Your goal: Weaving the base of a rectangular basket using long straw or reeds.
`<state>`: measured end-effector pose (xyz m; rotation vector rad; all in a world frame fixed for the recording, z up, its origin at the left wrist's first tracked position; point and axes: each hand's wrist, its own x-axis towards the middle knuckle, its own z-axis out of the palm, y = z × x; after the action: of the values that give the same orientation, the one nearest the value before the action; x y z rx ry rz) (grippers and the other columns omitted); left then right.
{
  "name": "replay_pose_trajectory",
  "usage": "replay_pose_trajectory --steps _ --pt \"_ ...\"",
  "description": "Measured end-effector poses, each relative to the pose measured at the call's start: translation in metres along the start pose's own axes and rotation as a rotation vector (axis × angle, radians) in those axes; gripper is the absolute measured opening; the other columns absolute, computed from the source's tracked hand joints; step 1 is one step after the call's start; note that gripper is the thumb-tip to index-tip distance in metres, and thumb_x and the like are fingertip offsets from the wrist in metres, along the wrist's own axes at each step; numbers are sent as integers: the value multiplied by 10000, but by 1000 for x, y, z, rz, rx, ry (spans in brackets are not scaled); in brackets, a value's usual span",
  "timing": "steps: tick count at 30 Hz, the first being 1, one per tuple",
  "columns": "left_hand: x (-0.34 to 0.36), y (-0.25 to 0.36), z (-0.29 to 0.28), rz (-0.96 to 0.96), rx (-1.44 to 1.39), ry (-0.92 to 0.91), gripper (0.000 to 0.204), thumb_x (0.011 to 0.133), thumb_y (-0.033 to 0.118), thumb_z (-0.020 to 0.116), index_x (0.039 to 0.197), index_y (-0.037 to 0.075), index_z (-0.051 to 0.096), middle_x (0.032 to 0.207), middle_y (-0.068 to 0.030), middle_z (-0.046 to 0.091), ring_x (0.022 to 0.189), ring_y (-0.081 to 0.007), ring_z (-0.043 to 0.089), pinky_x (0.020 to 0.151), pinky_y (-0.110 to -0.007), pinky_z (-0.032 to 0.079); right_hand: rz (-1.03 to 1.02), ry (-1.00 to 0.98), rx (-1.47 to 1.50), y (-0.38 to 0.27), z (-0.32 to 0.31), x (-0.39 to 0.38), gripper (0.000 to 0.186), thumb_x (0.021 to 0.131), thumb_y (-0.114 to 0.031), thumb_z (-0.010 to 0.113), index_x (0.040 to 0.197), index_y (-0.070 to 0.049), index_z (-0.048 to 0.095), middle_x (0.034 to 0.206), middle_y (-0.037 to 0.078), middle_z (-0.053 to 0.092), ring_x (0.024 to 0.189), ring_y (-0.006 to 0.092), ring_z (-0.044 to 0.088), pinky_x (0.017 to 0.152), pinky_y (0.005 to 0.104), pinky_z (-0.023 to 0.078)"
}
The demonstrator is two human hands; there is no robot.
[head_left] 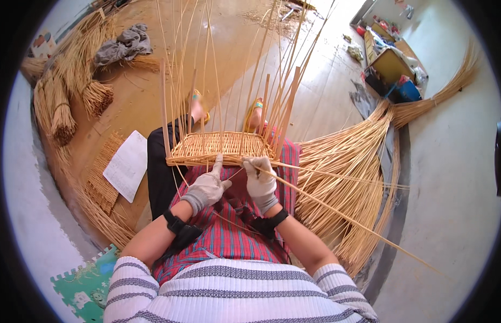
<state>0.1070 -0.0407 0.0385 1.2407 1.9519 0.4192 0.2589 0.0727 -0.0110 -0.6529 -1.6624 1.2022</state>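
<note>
A rectangular woven wicker basket base (pixel 196 144) rests across my lap on the red striped apron, with wooden stakes (pixel 291 107) and tall thin canes standing up from it. My left hand (pixel 207 189), in a light glove, has its index finger stretched onto the near edge of the weave and its thumb held apart. At the right part of that edge, my gloved right hand (pixel 258 178) pinches a long cane strand (pixel 342 212), which runs down to the lower right. Loose thin strands hang around both hands and below the weave.
Cane bundles lie at my right (pixel 342 188) and upper left (pixel 64 107). A white sheet (pixel 126 164) lies on a woven mat at my left, beside a green foam mat (pixel 78 290). A grey cloth (pixel 121 48) sits on the bundles. A cluttered wooden box (pixel 390 67) stands by the right wall.
</note>
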Motion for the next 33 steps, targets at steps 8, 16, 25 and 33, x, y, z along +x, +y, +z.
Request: replay_pose_trajectory --steps 8,16,25,33 --pt "9 2 -3 -42 58 -79 1023 1013 388 615 1650 40 -106 1019 -413 668 1023 -501 682 930 -527 504 121 -101 42 31 16 -6 156 935 -24 741 963 -40 589 963 90 732 877 224 730 808 352 598" --pt "-5 -25 1 211 -39 -36 624 1002 276 619 1584 196 406 1176 -302 690 1083 -471 677 942 -503 532 533 -205 108 18 29 17 113 1043 -109 649 984 -45 577 995 101 740 822 165 733 734 318 642" --pt "-30 37 0 688 492 -295 147 849 219 659 965 173 737 1014 -80 724 966 -314 710 764 -462 591 655 -92 430 18 22 26 122 1031 -107 646 983 -53 548 1021 152 719 953 294 760 846 432 658" --pt "66 24 -39 550 343 459 408 979 306 647 1365 174 647 1086 -159 722 1012 -386 679 895 -472 532 677 -15 226 -42 -59 81 190 1014 -218 711 1120 -69 656 1049 51 697 898 151 716 738 288 605"
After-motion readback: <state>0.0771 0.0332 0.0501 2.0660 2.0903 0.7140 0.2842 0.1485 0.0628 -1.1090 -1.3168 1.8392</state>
